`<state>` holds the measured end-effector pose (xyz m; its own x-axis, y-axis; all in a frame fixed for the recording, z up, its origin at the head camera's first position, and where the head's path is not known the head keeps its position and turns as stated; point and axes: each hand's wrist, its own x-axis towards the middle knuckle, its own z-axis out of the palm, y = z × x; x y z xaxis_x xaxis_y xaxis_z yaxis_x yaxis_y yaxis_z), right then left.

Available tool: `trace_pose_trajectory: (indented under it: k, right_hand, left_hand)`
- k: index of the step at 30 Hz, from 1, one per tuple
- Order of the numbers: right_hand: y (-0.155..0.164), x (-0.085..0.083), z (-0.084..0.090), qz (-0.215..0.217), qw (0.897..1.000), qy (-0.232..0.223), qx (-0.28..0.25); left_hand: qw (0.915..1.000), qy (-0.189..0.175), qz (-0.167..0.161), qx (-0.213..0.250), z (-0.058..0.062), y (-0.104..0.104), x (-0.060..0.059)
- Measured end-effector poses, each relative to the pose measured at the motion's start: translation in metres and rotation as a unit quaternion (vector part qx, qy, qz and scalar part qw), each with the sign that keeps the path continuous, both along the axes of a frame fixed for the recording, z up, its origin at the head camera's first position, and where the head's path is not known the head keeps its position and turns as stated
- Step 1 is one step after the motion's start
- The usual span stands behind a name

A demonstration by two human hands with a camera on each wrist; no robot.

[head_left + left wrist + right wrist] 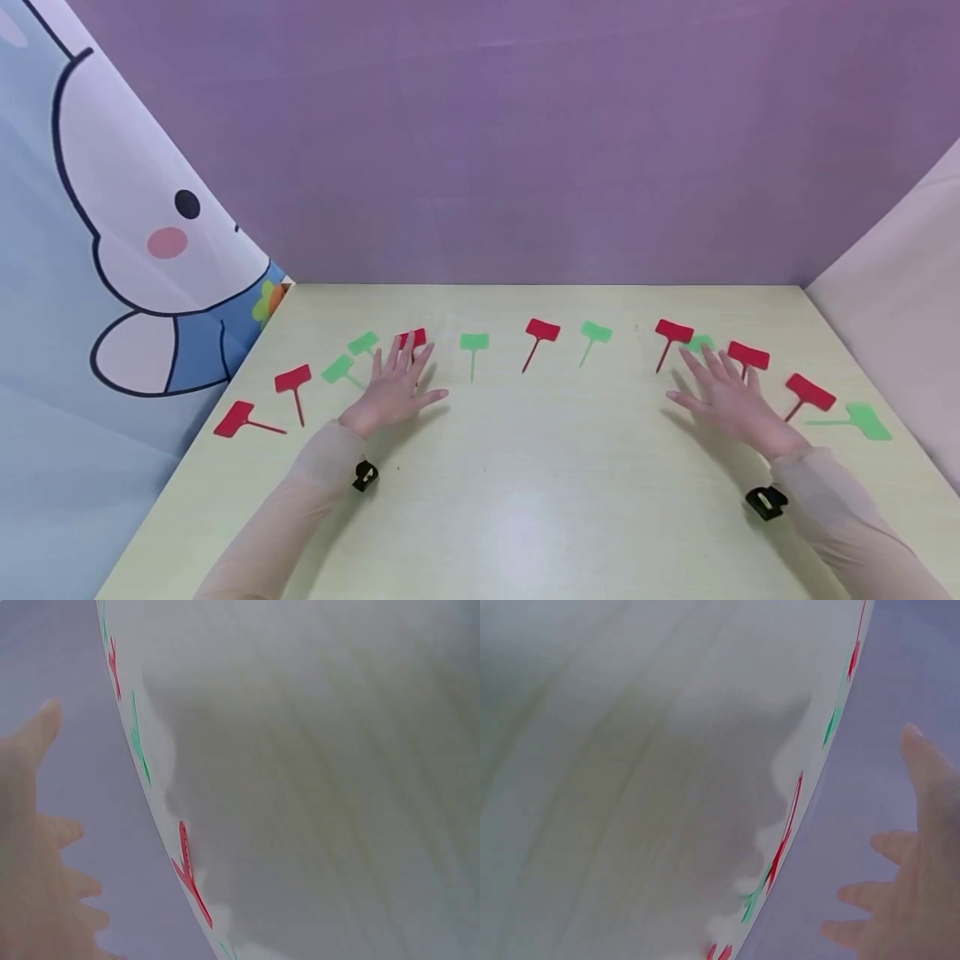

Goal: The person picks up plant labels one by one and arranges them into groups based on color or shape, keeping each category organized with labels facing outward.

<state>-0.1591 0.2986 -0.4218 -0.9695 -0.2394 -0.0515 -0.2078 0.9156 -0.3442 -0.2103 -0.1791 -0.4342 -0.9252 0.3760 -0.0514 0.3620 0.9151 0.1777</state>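
Observation:
My left hand [390, 397] hovers over the table with its fingers spread and holds nothing. It partly covers a red T-shaped plant label [412, 337], and two green labels [339, 368] lie just left of it. On the other side my right hand [733, 402] is also spread above the table, empty. Its fingertips overlap a green label [699, 343] and a red label [748, 356] in the head view. Another red label [673, 332] lies just beyond its fingers. In the left wrist view, a red label [187, 874] lies beyond the hand's shadow.
More labels form an arc on the pale table [495, 517]: a green one [474, 342] and a red one [542, 330] in the middle, red ones [292, 379] at left, a green one [870, 421] at right. A purple backdrop [525, 150] stands behind.

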Motion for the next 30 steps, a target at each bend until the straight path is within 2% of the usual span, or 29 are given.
trace_pose_trajectory:
  k: [7,16,23,30]
  right_hand:
    - [-0.007,-0.006,0.003,0.011,1.0,0.015,-0.014]
    - [-0.013,-0.017,0.002,0.015,0.998,0.028,-0.052]
    - [-0.016,-0.024,0.0,0.005,0.998,0.014,-0.068]
    - [-0.018,-0.024,-0.001,0.011,0.997,0.016,-0.07]
  left_hand:
    - [0.9993,-0.002,-0.014,0.034,0.003,0.006,-0.008]
    - [0.995,-0.03,-0.042,0.086,0.007,0.022,-0.025]
    - [0.9889,-0.056,-0.037,0.133,0.012,0.037,-0.04]
    - [0.9849,-0.066,-0.007,0.16,0.01,0.048,-0.054]
